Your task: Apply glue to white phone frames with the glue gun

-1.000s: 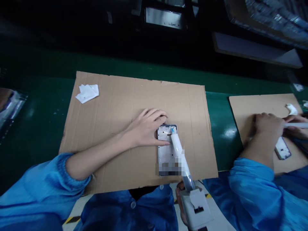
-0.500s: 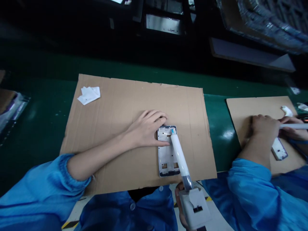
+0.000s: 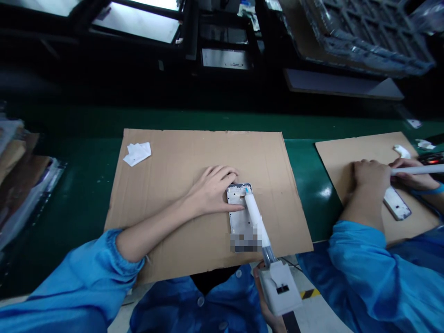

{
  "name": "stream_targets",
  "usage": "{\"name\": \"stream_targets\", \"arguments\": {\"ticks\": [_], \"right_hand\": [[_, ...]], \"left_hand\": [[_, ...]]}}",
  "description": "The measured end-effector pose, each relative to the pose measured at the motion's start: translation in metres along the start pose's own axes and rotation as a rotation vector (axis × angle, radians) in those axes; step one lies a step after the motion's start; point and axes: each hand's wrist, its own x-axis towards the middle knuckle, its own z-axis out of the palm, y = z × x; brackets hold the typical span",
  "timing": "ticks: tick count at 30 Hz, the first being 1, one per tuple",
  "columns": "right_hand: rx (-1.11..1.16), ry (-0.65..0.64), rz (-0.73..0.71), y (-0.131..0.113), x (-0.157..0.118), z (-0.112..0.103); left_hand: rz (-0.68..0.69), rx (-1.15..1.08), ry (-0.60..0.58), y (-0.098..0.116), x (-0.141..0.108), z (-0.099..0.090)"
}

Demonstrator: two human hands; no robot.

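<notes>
A phone frame [image 3: 239, 222], pale inside with a dark rim, lies flat on a cardboard sheet [image 3: 166, 240]. My left hand [image 3: 213, 192] grips its upper left side, thumb across the inner face and fingers bent around the top corner. My right hand [image 3: 262, 282] is closed on a white stick-like tool [image 3: 255, 212] with a blue tip and a boxy white rear part; most of this hand is hidden behind the box. The tip is at the frame's upper right corner; whether it touches cannot be made out. A blurred patch covers the frame's lower end.
A crumpled white wipe [image 3: 137, 153] lies on the cardboard's far left. At right, a co-worker's hands [image 3: 373, 173] hold a similar white stick above another phone frame [image 3: 397, 204]. Stacked packets [image 3: 31, 185] stand at left. Trays [image 3: 367, 32] sit on the dark shelf behind.
The whole view has shifted, showing more of the shelf and the left stack. My hands, the tool and the phone frame keep nearly the same places relative to one another.
</notes>
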Motion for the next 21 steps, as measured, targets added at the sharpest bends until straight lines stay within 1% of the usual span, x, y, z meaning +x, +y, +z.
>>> {"name": "stream_targets", "arguments": {"ticks": [2,4,8,12,21], "right_hand": [[-0.035,-0.046,0.050,-0.006,-0.006,-0.007],[-0.051,-0.081,0.070,-0.013,-0.012,-0.016],[-0.046,-0.100,0.082,-0.020,-0.019,-0.027],[-0.055,-0.089,0.068,-0.021,-0.022,-0.029],[-0.045,-0.080,0.063,-0.022,-0.023,-0.030]], "left_hand": [[-0.020,-0.005,-0.004,0.000,0.000,0.000],[-0.037,-0.009,-0.007,-0.001,0.001,0.000],[-0.048,-0.013,-0.018,0.000,0.002,0.000],[-0.047,-0.011,-0.026,0.001,0.003,-0.001],[-0.047,-0.021,-0.003,0.000,0.002,0.000]]}}
